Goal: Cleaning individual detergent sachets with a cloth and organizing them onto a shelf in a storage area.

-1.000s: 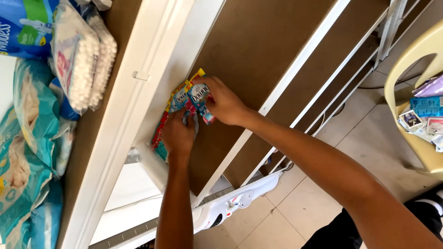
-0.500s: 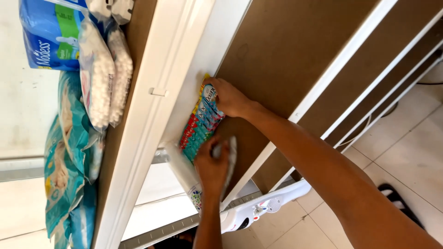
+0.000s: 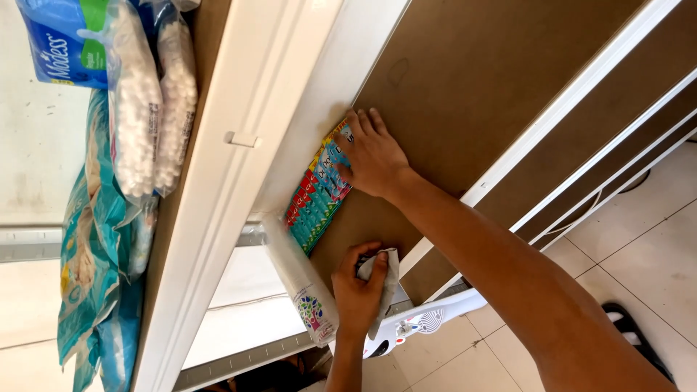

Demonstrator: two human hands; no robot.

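Two hands on shelf, right hand (image 3: 372, 156) steadying sachets (image 3: 317, 194), left hand (image 3: 359, 290) gripping cloth (image 3: 385, 279)

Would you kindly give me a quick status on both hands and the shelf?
Right hand flat on colourful packets, pressing them to the white upright. Left hand grips grey cloth on brown shelf. Cup sleeve beside the packets.
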